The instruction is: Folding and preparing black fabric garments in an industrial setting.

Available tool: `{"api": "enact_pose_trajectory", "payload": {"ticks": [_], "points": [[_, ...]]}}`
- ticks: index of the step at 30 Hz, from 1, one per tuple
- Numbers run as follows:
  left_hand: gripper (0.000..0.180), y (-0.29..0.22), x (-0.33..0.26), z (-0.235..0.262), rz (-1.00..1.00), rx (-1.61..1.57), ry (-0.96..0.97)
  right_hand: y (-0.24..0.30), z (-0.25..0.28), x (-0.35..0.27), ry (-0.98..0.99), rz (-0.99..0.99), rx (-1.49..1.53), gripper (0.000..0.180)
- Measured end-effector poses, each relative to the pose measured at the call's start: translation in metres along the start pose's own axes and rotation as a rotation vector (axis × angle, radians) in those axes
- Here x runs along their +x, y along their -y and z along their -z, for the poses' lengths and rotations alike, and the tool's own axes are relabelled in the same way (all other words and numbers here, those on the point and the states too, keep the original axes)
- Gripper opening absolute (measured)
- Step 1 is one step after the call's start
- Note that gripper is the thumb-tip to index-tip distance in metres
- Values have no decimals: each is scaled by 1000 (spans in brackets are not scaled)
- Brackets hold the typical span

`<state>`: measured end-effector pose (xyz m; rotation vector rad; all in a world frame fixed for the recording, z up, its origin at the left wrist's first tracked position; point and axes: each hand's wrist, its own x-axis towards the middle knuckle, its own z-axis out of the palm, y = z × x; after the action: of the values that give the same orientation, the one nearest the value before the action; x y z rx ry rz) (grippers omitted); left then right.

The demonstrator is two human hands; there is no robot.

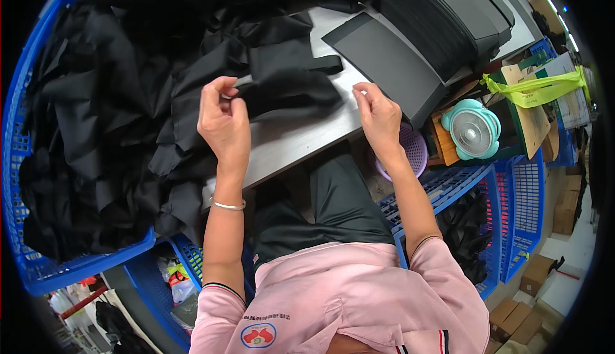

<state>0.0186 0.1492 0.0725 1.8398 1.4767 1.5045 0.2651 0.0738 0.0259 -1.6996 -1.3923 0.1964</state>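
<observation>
1. While the left hand pinches one end of a black fabric piece between thumb and fingers, the cloth lies stretched out to the right across the grey table
2. The right hand hovers just past the other end of that piece, thumb and fingers curled close together at the table's edge; whether they nip anything cannot be told
3. The fabric piece sits mid-table between the two hands, with another black strip just above it
4. A big heap of black cloth fills the blue plastic crate on the left and spills onto the table
5. A flat dark grey sheet lies beyond the right hand, leaning toward a tall stack of similar dark sheets
6. Below the table edge on the right stand a purple basket, a small teal fan and more blue crates
7. The person wears a pink shirt and a thin bracelet on the left wrist
</observation>
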Motion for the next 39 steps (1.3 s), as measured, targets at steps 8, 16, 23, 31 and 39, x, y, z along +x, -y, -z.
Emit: {"api": "enact_pose_trajectory", "payload": {"ticks": [8, 16, 23, 31, 39], "points": [[39, -67, -41, 15, -239, -424, 254, -3, 28, 6, -212, 148, -465, 34], [19, -182, -95, 67, 282, -2313, 902, -41, 50, 24, -17, 146, -592, 24], [23, -185, -68, 85, 35, -2169, 1281, -61, 39, 30, -134, 252, -684, 14], [47, -154, -106, 77, 293, -1626, 1081, -17, 76, 34, -483, 366, -716, 10], [112, -55, -145, -6, 648, -1298, 716, 115, 85, -90, -18, 621, -323, 11]]}}
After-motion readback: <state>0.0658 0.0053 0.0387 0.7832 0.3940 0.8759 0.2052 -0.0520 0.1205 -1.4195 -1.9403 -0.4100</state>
